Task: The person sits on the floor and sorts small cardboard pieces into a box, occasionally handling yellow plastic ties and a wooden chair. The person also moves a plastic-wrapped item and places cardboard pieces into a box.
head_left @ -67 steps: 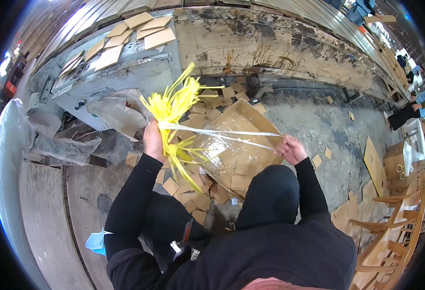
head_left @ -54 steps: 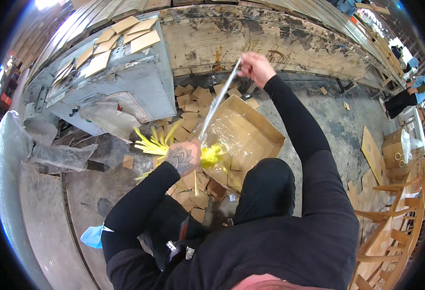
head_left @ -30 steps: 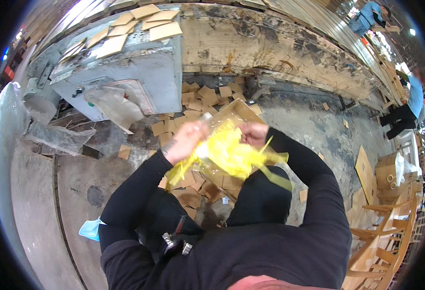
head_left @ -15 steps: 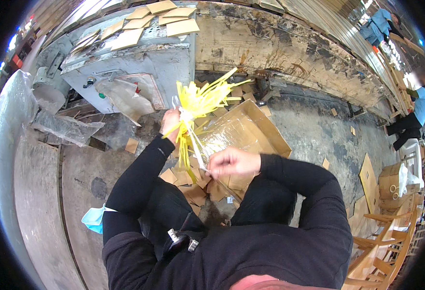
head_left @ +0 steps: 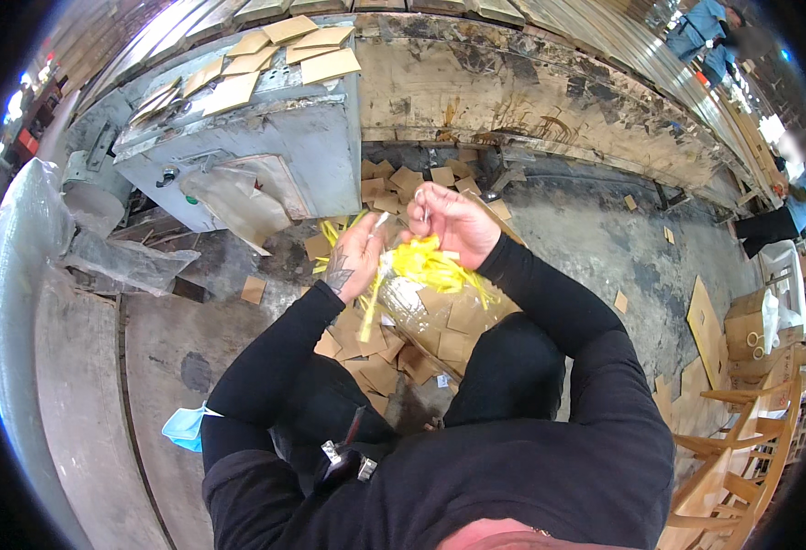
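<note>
A bundle of thin yellow strips (head_left: 429,264) hangs between my hands, fanning to the right, with a few strips showing left of my left hand. Closed around its tied part, my left hand (head_left: 357,258) has a white string end (head_left: 382,220) poking out between thumb and finger. My right hand (head_left: 463,225) is raised just above the strips, its fingertips pinched on a thin whitish strand that looks like the same string. Below the bundle lies a cardboard box with clear plastic film (head_left: 412,307), partly hidden by my hands and knee.
Small cardboard pieces (head_left: 375,371) litter the floor. A grey metal cabinet (head_left: 320,137) with more pieces (head_left: 325,64) on top stands at front left, beside a long stained wooden bench (head_left: 531,101). Wooden chair frames (head_left: 742,449) are at right. Two people in blue work farther off.
My right hand has moved up and away from below the bundle to above it. The bundle has turned from pointing up to drooping right; my left hand has shifted slightly right.
</note>
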{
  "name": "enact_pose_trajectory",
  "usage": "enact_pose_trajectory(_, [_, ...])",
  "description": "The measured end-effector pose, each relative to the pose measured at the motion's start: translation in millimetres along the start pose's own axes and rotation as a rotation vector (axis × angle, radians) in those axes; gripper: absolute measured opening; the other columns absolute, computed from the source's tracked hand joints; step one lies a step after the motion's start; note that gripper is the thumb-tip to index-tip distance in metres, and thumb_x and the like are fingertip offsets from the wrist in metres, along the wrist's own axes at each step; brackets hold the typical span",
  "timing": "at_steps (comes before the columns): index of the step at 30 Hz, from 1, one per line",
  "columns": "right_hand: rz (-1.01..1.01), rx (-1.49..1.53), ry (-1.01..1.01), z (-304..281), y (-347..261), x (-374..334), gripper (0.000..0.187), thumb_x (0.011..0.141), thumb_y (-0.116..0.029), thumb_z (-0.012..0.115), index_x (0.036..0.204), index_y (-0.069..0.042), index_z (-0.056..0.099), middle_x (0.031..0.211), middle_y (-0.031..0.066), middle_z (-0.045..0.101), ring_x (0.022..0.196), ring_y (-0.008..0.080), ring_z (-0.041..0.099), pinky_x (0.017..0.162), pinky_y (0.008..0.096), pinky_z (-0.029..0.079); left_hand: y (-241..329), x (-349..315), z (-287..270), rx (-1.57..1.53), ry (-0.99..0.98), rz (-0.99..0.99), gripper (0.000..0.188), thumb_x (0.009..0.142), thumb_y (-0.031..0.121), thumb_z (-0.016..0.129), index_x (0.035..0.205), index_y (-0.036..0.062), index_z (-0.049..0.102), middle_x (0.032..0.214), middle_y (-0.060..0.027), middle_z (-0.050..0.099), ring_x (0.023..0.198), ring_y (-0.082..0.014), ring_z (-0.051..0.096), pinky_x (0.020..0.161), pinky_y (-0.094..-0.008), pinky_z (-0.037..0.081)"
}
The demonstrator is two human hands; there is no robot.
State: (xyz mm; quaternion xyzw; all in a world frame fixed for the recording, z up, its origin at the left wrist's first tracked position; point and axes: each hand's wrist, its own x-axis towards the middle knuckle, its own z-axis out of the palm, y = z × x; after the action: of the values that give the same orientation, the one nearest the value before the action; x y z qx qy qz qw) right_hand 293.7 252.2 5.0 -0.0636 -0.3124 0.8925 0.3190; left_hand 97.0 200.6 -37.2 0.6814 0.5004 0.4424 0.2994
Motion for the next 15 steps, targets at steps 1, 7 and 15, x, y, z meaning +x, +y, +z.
enact_pose_trajectory(1, [0.023, -0.061, 0.219, 0.9, 6.1, 0.4, 0.017, 0.098, -0.022, 0.054, 0.103, -0.007, 0.058, 0.091, 0.0026, 0.060, 0.077, 0.0161, 0.062, 0.077, 0.0332, 0.053, 2.4, -0.3, 0.5, -0.072, 0.005, -0.063, 0.019, 0.098, 0.016, 0.043, 0.093, 0.0009, 0.053, 0.069, -0.0151, 0.058, 0.065, -0.0292, 0.060, 0.060, -0.0383, 0.045])
enact_pose_trajectory(7, [0.060, -0.541, 0.284, -6.9, 38.0, -1.6, 0.030, 0.087, -0.019, 0.072, 0.111, -0.004, 0.062, 0.093, -0.0003, 0.065, 0.071, 0.0050, 0.058, 0.064, 0.0208, 0.047, 16.0, -4.6, 6.7, 0.229, 0.027, 0.016, 0.018, 0.093, 0.020, 0.050, 0.093, 0.0028, 0.054, 0.069, -0.0169, 0.061, 0.064, -0.0346, 0.062, 0.060, -0.0428, 0.048])
enact_pose_trajectory(15, [-0.020, -0.708, 0.445, -4.2, 49.7, 3.3, 0.031, 0.096, -0.026, 0.060, 0.115, -0.002, 0.067, 0.070, -0.0026, 0.059, 0.051, 0.0028, 0.042, 0.048, 0.0202, 0.035, 19.8, -7.4, 6.3, 0.669, -0.130, 0.156, 0.023, 0.087, 0.023, 0.054, 0.099, 0.0047, 0.060, 0.070, -0.0154, 0.062, 0.067, -0.0344, 0.064, 0.068, -0.0467, 0.046])
